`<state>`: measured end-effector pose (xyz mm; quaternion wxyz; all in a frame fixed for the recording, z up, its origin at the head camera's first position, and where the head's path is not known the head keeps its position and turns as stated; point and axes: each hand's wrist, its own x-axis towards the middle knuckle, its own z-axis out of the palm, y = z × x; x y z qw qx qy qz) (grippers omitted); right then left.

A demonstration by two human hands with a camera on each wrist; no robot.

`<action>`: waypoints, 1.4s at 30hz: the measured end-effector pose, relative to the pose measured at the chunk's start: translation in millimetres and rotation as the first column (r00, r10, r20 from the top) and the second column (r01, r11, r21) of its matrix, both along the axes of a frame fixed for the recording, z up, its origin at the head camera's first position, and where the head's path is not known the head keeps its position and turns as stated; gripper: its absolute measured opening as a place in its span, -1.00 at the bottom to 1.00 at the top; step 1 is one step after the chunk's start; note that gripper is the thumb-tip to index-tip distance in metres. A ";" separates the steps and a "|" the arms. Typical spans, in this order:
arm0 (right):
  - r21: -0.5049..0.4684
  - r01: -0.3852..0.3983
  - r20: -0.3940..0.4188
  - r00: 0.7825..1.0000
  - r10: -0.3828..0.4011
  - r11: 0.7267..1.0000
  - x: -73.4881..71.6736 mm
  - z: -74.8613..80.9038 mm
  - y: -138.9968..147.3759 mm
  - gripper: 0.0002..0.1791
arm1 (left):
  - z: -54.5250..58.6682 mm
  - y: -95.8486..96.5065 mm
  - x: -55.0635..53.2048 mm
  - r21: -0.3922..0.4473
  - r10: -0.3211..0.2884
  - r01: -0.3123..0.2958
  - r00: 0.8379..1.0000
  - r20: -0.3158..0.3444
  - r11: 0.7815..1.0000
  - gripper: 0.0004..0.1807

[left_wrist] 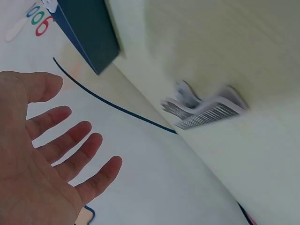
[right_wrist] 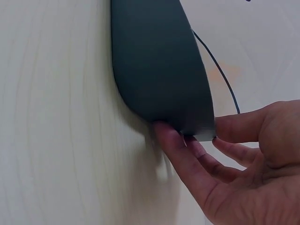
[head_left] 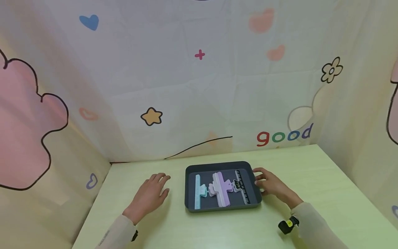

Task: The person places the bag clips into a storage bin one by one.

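A dark grey tray lies on the table with several long clips in it. A light blue clip is at its left, white and purple clips lie together in the middle, and a black-and-white striped clip is at the right. My right hand holds the tray's right side, fingertips at the rim and thumb against the outer wall. Left of the tray, my left hand hovers with fingers spread, holding nothing. In the left wrist view, a blurred striped clip shows near it; the head view hides it.
The pale wooden table meets a printed curtain at the back, with curtain on both sides too. Black wrist devices sit at both sleeve cuffs.
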<state>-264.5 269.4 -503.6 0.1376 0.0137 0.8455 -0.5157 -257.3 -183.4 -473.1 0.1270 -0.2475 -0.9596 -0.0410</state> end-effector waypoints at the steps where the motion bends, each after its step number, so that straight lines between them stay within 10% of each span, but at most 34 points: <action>1: -0.002 0.000 -0.001 1.000 0.000 1.000 0.4 0.3 0.3 -0.43 | -1.5 -4.1 0.5 0.003 0.009 -0.009 1.000 0.003 1.000 -0.54; 9: -0.022 -0.005 -0.009 1.000 0.005 1.000 0.0 -0.5 -0.2 -0.44 | -9.8 -30.1 5.2 0.039 0.051 -0.053 0.997 0.053 0.998 -0.52; 26: -0.013 0.005 -0.005 1.000 -0.005 1.000 -0.5 -2.6 -0.9 -0.44 | -27.7 -39.9 -11.4 -0.013 -0.040 0.044 0.972 0.230 0.999 -0.40; 42: -0.015 0.015 0.001 1.000 -0.015 1.000 0.0 -0.7 -1.2 -0.45 | -44.4 -44.1 -27.8 -0.017 -0.060 0.067 0.967 0.246 0.998 -0.49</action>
